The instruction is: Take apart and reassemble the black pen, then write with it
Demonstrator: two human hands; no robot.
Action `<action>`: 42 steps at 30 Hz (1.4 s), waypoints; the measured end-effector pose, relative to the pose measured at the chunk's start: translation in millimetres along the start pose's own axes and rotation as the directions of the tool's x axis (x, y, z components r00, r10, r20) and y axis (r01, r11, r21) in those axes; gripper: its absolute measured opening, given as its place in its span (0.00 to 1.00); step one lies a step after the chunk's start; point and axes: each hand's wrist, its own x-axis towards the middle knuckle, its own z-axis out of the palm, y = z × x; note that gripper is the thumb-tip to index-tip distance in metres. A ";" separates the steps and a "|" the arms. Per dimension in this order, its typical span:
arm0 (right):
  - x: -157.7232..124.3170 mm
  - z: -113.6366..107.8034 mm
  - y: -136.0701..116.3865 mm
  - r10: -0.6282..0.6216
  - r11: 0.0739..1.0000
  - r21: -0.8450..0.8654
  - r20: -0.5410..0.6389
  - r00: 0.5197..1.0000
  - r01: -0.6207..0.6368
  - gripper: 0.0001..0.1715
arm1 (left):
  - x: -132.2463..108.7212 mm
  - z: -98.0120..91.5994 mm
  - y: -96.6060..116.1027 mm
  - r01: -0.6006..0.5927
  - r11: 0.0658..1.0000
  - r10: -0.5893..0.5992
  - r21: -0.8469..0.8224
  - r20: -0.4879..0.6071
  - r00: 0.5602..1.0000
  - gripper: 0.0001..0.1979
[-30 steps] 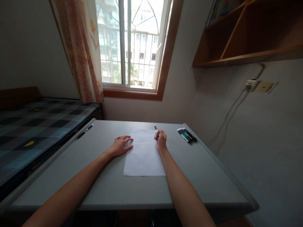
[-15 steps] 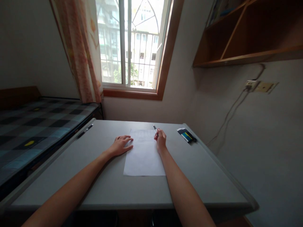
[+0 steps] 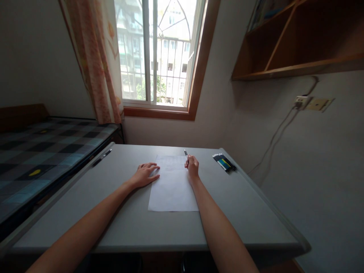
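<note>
A white sheet of paper [image 3: 173, 193] lies on the table in front of me, with faint lines of writing across its upper part. My left hand [image 3: 146, 174] rests flat with fingers spread over the paper's left edge. Near the upper right edge of the sheet, my right hand [image 3: 192, 167] is closed around a pen [image 3: 186, 153], whose dark upper end sticks up and away from me. The pen's tip is hidden by my fingers.
On the white table [image 3: 136, 227], a pack of pens [image 3: 224, 163] lies at the right and a dark pen [image 3: 102, 157] near the left edge. A bed [image 3: 57, 148] stands left, a window [image 3: 170, 76] ahead. A wooden shelf [image 3: 298, 64] hangs upper right.
My right hand has shifted very slightly left with the pen in it. My left hand and the paper stay where they were.
</note>
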 end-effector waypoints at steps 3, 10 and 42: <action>-0.5 -0.4 -0.3 -0.004 1.000 -0.017 0.007 1.000 0.004 0.15 | 0.2 0.0 -0.4 -0.002 1.000 0.002 -0.004 0.002 1.000 0.22; -4.0 0.1 -3.9 0.005 0.999 -0.040 0.015 1.000 -0.005 0.14 | -0.2 1.2 -1.1 -0.002 1.000 0.002 -0.009 -0.003 1.000 0.23; -2.0 1.5 -1.4 0.048 0.998 -0.032 0.041 0.998 -0.047 0.17 | -0.1 0.1 0.8 0.003 1.000 -0.003 -0.014 -0.002 1.000 0.22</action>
